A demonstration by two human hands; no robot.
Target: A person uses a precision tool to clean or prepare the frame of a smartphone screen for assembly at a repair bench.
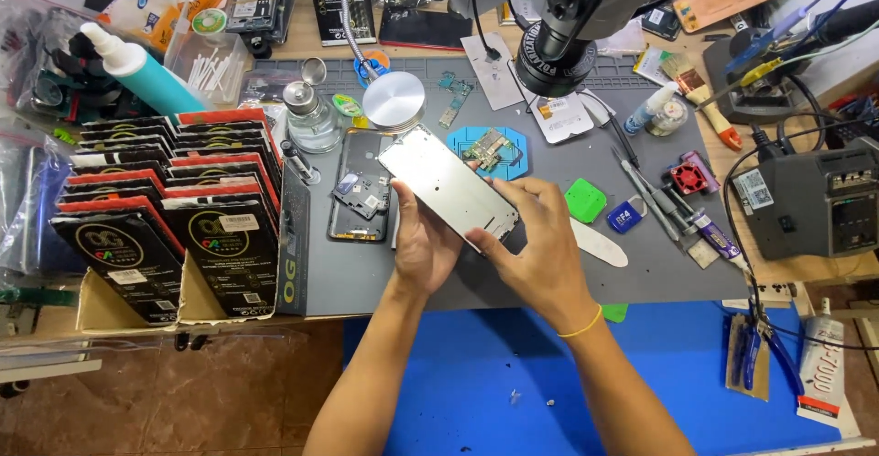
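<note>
A silver panel is grasped by left hand and right hand above the mat. Its lower edge is hidden by fingers; a phone lies just beside.

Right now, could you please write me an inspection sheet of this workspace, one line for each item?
Surface: grey work mat on a wooden bench, with a blue sheet at the near edge.
Job's things: silver phone frame held above the mat; an opened phone body lies beside it.
Clutter: black packages in cardboard boxes, a glass solvent bottle, a green pry pick, a white spudger, tweezers, glue tubes.
Grippers: left hand and right hand both grip the frame.
Cables: black cables run to the soldering station.
Surroundings: microscope head overhead; brown tiled floor.
</note>
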